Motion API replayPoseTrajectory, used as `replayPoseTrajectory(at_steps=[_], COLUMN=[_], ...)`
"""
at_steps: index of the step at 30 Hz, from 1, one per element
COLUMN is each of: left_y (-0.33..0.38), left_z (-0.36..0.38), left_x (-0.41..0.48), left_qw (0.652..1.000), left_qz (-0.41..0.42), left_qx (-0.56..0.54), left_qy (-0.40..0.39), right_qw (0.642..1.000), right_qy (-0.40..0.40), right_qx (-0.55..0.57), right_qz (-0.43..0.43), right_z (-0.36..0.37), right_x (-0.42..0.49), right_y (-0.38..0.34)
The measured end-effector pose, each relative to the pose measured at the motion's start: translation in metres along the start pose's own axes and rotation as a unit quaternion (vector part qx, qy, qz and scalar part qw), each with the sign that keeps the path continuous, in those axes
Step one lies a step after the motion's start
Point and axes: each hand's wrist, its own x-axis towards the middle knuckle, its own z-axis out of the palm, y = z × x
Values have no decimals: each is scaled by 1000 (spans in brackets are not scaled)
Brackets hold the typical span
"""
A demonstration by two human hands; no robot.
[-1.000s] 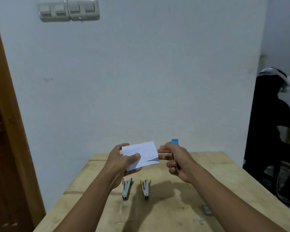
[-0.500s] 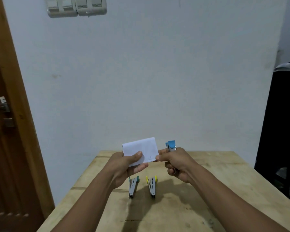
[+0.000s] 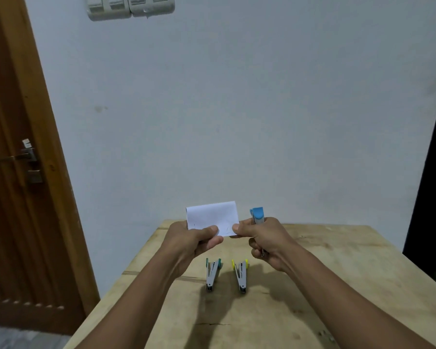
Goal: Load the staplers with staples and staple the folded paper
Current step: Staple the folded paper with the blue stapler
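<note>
Stapling step: folded white paper (image 3: 212, 214) pinched up between both hands.
The left hand (image 3: 194, 239) has its fingers clamped on the paper's lower edge. The right hand (image 3: 266, 241) pinches the corner, its fingers curled round a blue-capped stapler (image 3: 257, 214). Below them a teal-tipped stapler (image 3: 212, 274) and a yellow-tipped stapler (image 3: 241, 274) lie on the wooden worktop (image 3: 337, 260). Next, likely: feed the corner into the stapler's mouth.

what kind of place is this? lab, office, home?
Likely an ordinary home or small-office room, not a lab: bare wooden table by a plain painted wall, wooden door with a lever handle, household light switches up top.
</note>
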Motion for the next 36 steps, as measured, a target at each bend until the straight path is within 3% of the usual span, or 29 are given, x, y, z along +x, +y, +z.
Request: replayPoseTrajectory(at_steps=[4,10,17,22,28,36], left_y=[7,16,16,11,9,6], left_z=[-6,-14,-10,-5,1,3], left_x=[-4,-8,-8,-6,-4,-4], left_qw=[999,998,998,999,999,996], left_qz=[26,47,42,32,16,-11], left_qx=[15,8,9,14,47,91], left_qy=[16,36,38,32,16,-7], right_qw=[998,964,959,935,963,970], right_qy=[-25,-42,-65,-18,-29,-63], right_qx=[-56,-247,-254,-330,-253,-228], right_qz=[-28,-94,-106,-130,-89,-53], right_z=[1,0,-3,-7,-15,-22], right_x=[-1,-6,-15,-16,-18,-20], right_y=[5,13,15,16,9,-3])
